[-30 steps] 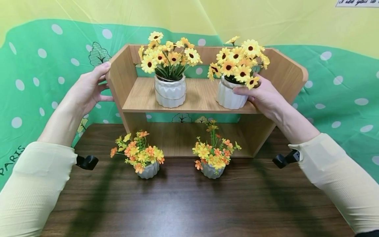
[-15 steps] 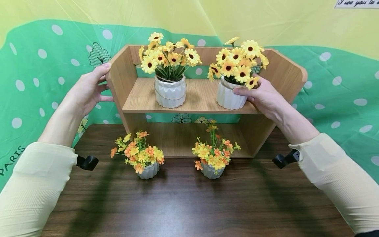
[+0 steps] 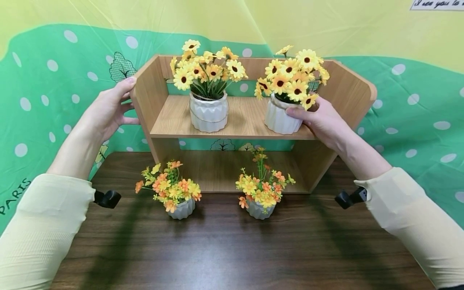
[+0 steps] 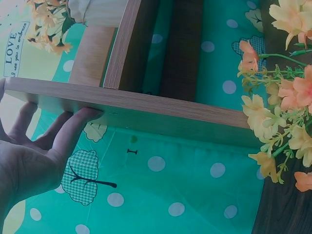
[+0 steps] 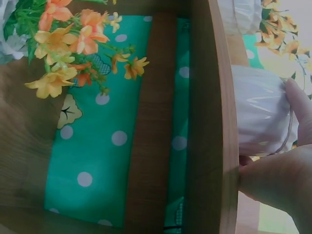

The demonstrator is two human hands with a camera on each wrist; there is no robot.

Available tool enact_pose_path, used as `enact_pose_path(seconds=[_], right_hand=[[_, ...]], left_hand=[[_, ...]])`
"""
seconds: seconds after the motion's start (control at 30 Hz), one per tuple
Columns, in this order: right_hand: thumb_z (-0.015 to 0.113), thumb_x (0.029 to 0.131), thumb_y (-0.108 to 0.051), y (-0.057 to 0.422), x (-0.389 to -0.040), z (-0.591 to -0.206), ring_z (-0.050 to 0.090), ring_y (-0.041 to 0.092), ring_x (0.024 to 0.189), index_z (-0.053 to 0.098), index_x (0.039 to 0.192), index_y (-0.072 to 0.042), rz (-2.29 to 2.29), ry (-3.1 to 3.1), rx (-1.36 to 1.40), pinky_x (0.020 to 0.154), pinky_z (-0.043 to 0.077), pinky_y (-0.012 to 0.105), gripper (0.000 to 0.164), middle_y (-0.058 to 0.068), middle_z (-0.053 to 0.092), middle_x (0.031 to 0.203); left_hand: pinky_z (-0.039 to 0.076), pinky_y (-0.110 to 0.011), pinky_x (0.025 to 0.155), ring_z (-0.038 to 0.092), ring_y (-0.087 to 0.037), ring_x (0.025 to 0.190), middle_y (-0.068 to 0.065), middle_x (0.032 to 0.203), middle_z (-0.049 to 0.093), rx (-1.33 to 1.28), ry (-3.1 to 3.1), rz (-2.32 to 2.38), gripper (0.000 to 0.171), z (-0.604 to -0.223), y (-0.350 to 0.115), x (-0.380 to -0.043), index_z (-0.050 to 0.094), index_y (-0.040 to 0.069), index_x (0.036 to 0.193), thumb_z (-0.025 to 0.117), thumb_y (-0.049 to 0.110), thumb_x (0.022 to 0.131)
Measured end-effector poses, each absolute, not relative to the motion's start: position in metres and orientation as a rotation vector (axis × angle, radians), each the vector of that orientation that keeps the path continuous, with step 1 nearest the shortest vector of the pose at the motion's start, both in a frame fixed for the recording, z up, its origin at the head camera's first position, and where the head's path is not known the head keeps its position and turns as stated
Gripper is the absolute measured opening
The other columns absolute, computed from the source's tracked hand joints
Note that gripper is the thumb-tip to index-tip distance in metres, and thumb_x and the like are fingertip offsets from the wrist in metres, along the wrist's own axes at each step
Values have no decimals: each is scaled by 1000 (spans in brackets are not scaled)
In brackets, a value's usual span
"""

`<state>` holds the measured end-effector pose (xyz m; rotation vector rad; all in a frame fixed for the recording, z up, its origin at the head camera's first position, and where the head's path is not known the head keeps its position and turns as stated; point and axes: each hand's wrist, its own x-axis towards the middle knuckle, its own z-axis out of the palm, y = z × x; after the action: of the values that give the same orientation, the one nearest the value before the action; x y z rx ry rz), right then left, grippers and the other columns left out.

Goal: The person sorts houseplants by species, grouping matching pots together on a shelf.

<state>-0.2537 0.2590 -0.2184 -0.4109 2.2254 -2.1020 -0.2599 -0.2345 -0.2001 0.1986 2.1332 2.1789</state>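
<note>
A white ribbed flowerpot (image 3: 282, 116) of yellow daisies with dark centres stands at the right of the upper shelf. My right hand (image 3: 324, 119) grips it, thumb on the front of the pot; the other fingers are mostly hidden behind it. Twine circles the pot (image 5: 261, 109) in the right wrist view. My left hand (image 3: 108, 106) touches the outer face of the wooden shelf's left side panel (image 3: 146, 94), fingertips pressed against the wood (image 4: 161, 114) in the left wrist view. A matching daisy pot (image 3: 209, 113) stands at the left of the upper shelf.
Two smaller pots of orange and yellow flowers, a left one (image 3: 182, 208) and a right one (image 3: 260, 210), stand on the dark wooden table (image 3: 217, 257) before the lower shelf (image 3: 214, 171). Behind hangs a green and yellow printed cloth (image 3: 43, 133).
</note>
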Motion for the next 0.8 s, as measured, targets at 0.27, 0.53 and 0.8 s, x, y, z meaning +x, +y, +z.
enact_pose_path(seconds=[0.27,0.53,0.8], right_hand=[[71,96,-9,264,-244,-227,52,12,124,44,153,-24,-2128,2290,-424,94,50,15,65,-2,55,139],[75,94,-15,270,-227,-231,56,13,122,45,149,-26,-2065,2456,-316,92,47,13,64,-2,57,135],[72,94,-6,271,-208,-243,54,16,131,38,156,-21,-2265,2389,-386,94,51,11,72,7,50,149]], left_hand=[[63,-33,71,40,-25,139,-2,158,37,198,2137,2179,64,-200,-235,-259,45,28,154,63,52,98],[63,-33,70,38,-27,142,-2,159,35,184,2140,2182,64,-199,-234,-259,46,29,154,63,53,97],[63,-32,71,37,-27,142,-2,160,34,190,2152,2164,66,-200,-234,-258,44,27,155,62,54,98]])
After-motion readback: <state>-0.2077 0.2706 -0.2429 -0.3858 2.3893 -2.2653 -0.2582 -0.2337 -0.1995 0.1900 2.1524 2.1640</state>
